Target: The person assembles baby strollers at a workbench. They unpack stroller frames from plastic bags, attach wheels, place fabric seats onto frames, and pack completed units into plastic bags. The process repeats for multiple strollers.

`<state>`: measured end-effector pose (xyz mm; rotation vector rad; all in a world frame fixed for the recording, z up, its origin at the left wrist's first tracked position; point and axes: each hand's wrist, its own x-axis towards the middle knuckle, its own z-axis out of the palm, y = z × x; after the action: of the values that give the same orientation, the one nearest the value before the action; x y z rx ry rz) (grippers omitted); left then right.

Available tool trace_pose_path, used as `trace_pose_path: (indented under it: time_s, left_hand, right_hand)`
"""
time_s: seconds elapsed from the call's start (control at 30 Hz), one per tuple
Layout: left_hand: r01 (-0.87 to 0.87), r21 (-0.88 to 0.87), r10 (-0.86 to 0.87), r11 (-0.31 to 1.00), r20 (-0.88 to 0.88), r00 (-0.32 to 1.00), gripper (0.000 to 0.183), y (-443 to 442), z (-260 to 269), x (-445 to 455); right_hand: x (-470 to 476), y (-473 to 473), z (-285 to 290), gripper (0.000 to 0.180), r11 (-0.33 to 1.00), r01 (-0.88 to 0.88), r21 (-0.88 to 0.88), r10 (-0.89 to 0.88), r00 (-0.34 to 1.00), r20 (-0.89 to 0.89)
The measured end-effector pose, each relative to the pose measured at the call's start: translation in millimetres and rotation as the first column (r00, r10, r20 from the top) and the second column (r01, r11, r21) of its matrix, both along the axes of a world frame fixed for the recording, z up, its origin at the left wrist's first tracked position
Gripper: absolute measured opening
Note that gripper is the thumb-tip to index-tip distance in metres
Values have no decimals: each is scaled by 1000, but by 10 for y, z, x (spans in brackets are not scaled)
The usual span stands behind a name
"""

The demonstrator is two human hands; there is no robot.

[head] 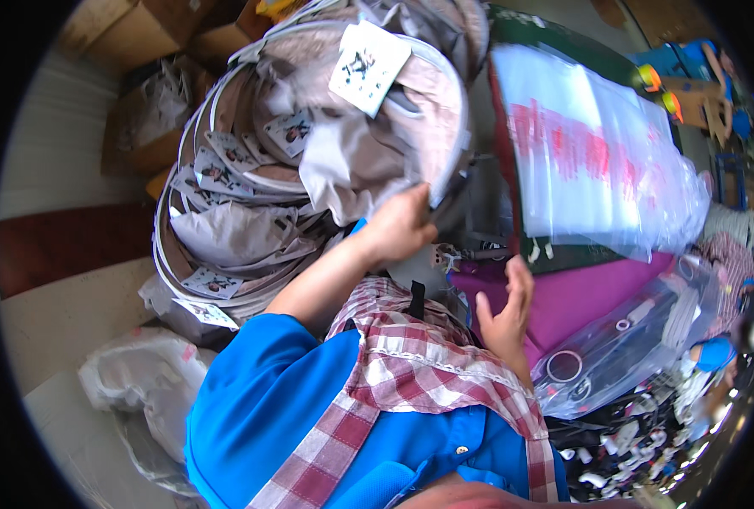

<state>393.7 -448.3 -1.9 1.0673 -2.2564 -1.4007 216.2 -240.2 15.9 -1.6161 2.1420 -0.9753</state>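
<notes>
My left hand (397, 224) grips the rim of a round, beige fabric piece (440, 137) with a wire-like hoop edge, which looks blurred. A white printed card (370, 67) hangs on that piece. Beneath and beside it lies a stack of similar hooped fabric pieces (231, 238), several with printed cards (215, 283) attached. My right hand (507, 312) is held in front of the checked apron (415, 369), fingers apart and holding nothing. It is near a purple cloth (568, 299).
On the right, a pile of clear plastic bags (580, 146) with red print rests on a dark green surface (568, 257). A clear bag (631, 337) holds tape rolls. Cardboard boxes (141, 38) stand at upper left. Other people (689, 57) are at the far right.
</notes>
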Motion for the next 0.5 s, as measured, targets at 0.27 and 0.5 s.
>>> trace_pose_path:
  time_s: [0.27,0.5]
  left_hand:
    - [715,-235,-748,658,-312,585,46,831,1042,-698]
    - [662,-682,-935,311,-94,342,51,1096,1084,-1204]
  right_hand:
    - [-802,578,305,78,594,607,-528,-375,789,486]
    - [-1047,1962,623,112,286,881,-377,431,233,872]
